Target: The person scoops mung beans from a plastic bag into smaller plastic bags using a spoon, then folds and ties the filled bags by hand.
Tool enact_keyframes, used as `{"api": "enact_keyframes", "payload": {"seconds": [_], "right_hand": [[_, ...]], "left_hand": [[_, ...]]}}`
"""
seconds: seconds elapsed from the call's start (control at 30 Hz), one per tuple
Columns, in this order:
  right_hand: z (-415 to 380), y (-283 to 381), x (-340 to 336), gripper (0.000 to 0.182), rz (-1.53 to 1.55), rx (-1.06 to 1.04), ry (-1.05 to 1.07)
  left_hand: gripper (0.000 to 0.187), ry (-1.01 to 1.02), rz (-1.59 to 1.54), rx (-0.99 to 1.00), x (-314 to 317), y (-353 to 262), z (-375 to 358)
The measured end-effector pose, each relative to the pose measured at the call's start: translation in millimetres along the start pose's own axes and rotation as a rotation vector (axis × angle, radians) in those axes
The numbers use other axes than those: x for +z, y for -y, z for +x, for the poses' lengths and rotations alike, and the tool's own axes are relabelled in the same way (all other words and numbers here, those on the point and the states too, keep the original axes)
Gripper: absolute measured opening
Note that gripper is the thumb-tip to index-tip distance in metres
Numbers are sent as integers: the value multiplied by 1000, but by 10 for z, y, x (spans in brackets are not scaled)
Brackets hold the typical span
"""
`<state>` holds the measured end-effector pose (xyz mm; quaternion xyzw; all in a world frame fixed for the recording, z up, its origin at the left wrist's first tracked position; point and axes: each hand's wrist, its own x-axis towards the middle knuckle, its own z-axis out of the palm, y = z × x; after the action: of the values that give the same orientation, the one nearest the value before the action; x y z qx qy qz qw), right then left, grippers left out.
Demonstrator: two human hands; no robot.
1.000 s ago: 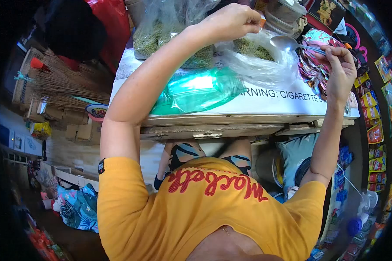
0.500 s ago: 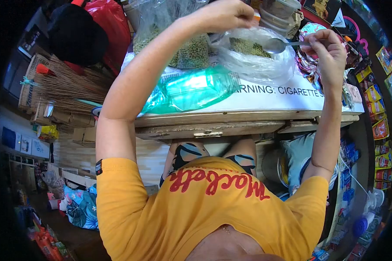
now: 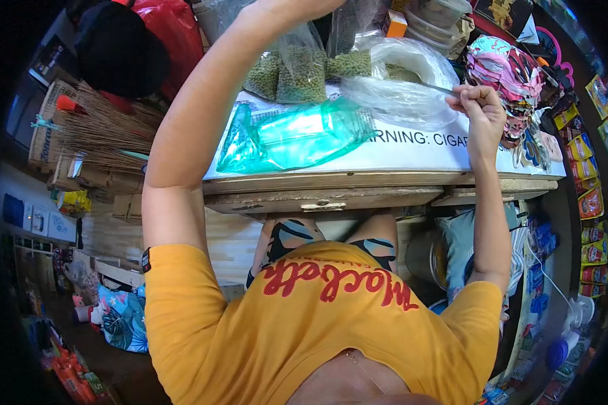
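My right hand [image 3: 478,108] is closed round the handle of a metal spoon [image 3: 439,88]. The spoon's bowl is inside a large open clear plastic bag [image 3: 409,101] of green beans, hidden there. My left hand [image 3: 311,7] is at the top edge, its fingers cut off by the frame. Just right of it, a narrow clear bag [image 3: 350,62] with green beans in its bottom stands upright; what holds its top is out of view. Filled bags of green beans [image 3: 300,74] stand below my left forearm.
A green plastic packet [image 3: 294,138] lies near the front edge of the white-covered table [image 3: 412,158]. Patterned cloth ties [image 3: 503,74] sit at the right, clear tubs [image 3: 436,20] at the back. A stick broom [image 3: 115,128] and red bag [image 3: 172,40] are at the left.
My left hand has moved up and left, away from the large bag. My right hand has moved down and left, and the spoon's bowl has gone into the large bag. The narrow bag now shows.
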<state>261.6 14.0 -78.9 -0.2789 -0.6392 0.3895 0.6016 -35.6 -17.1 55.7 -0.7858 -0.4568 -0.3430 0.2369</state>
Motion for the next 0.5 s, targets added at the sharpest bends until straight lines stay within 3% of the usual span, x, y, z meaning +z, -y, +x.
{"api": "enact_keyframes", "payload": {"seconds": [0.13, 0.2, 0.3, 0.4, 0.5], "right_hand": [[-23, 137, -40, 2, 34, -64, -30], [2, 139, -92, 4, -23, -60, -13], [32, -35, -129, 11, -129, 20, 7], [37, -84, -37, 16, 43, 257, 6], [134, -198, 79, 17, -8, 163, 2]], "left_hand": [[11, -111, 75, -1, 178, -141, -136], [13, -75, 89, 13, 217, -265, -155], [11, -23, 160, 1, 220, -406, -164], [8, 61, 96, -27, 319, -227, -130], [6, 35, 115, -63, 221, -108, 24]]}}
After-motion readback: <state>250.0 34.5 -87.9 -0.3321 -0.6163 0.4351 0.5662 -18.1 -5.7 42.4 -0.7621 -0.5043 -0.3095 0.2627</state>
